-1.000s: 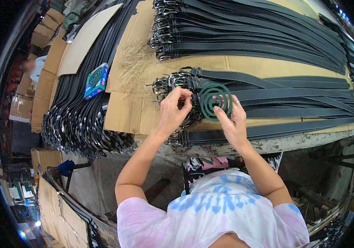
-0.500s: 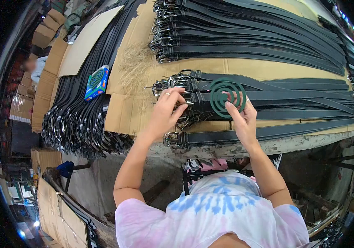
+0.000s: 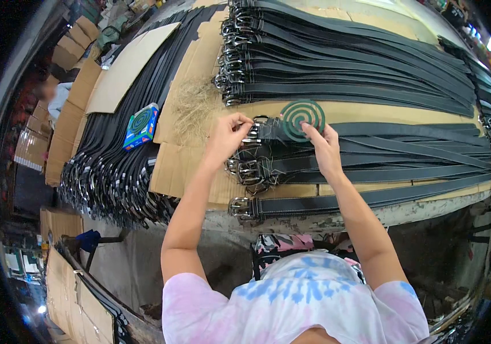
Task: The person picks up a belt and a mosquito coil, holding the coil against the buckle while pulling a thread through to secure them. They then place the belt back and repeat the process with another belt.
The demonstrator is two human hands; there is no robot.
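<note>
Over the surface (image 3: 283, 225), your left hand (image 3: 227, 137), thumb and forefinger together, beside buckles (image 3: 248, 166); cannot tell whether anything's pinched. Buckle handling seems in hand. Rightward, green coil (image 3: 301, 121) over belts (image 3: 406, 131), pinched by your right hand (image 3: 326, 150); next move likely calls for gentleness.

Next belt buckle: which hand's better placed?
Probably left: the left hand is up at the belt buckles, fingertips by one of them. The right hand is farther from them and occupied, holding the green coil.
</note>
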